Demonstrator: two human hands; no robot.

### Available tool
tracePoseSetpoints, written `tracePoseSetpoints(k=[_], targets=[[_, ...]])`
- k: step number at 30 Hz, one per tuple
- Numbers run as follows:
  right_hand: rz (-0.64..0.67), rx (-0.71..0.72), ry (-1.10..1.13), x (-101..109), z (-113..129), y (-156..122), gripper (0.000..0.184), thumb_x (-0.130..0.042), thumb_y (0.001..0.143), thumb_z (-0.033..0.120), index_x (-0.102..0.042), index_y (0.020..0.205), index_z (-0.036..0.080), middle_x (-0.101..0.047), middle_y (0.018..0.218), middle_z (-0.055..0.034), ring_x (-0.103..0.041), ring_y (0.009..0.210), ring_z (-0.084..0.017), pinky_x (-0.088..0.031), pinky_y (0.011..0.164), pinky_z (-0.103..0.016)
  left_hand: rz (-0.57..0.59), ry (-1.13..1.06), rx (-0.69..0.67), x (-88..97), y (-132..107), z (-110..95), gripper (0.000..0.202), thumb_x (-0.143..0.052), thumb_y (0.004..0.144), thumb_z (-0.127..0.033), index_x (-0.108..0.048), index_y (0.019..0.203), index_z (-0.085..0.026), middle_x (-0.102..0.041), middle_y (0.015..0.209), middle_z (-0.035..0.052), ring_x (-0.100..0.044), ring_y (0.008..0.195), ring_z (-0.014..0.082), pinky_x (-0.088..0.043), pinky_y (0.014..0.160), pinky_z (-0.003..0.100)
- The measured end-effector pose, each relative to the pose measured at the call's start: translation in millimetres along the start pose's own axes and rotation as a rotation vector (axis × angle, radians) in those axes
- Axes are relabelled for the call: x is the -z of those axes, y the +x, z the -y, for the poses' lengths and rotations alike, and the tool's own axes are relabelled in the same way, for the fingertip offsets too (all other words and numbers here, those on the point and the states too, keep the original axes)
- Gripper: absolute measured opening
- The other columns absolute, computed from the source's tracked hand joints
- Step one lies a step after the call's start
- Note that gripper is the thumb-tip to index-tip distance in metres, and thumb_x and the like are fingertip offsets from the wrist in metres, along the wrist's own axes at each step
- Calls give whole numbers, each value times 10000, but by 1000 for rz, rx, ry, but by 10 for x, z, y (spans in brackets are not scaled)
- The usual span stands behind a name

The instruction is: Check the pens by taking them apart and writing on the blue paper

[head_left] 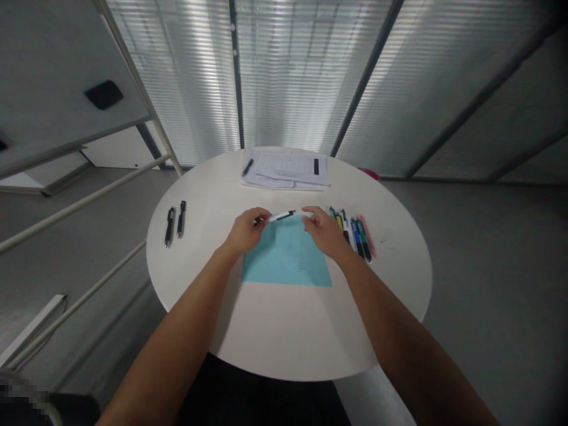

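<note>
One white-and-black pen pinched in the left hand, its near end gripped between curled fingers, its far end sticking out toward the right, level and just over the top edge of a sheet of light blue paper. Right hand narrow and loosely curled, empty, its fingers just beside the pen's free end; whether they touch the pen, impossible to tell. Both wrists low over the paper, the heel of the right hand near its right edge.

Paper flat, near the middle of a round white bench. To the right of the right hand, a tight row of about six pens, side by side and slightly fanned, with green, yellow, blue and pink among the colours. Well off to the left, two black pens lying apart from everything else, nearly parallel. At the far side of the bench, a loose stack of printed papers with a dark pen on its left part. Behind the bench rim, a small red object, too hidden to name. Beyond, a grey floor and a wall of window blinds.
</note>
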State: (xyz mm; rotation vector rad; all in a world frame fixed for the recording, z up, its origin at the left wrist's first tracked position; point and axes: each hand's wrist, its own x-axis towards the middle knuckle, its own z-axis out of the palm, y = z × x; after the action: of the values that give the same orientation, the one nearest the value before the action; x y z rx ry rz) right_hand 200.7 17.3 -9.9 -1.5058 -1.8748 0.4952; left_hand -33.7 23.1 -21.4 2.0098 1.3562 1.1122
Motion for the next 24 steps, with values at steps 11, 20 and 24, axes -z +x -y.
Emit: tracePoseSetpoints(k=[11,20,24], targets=[[166,25,112,9,93,-36,435,-404,922,496,-580,666,192,-469,530,39,-441,516,-114,-317,538,-250,95,-224,42,-123,-23,-97,150,-610,798,-292,-714,837,-192,-722,844,25,-638,784,152,-475,767,276],[82,-77,351,11,74,4,420,-406,912,528,-483,653,206,-407,480,58,-372,448,-93,-298,474,-238,-154,-265,126,-63,-5,-103,256,-551,844,-384,-660,937,-171,-627,724,12,-515,589,101,-410,574,230],[71,-77,383,1,31,11,444,-421,907,536,-433,605,210,-412,469,58,-373,432,-84,-298,464,-232,-149,-441,223,-63,16,-101,238,-581,816,-390,-632,829,-158,-606,654,2,-474,511,84,-373,502,222]])
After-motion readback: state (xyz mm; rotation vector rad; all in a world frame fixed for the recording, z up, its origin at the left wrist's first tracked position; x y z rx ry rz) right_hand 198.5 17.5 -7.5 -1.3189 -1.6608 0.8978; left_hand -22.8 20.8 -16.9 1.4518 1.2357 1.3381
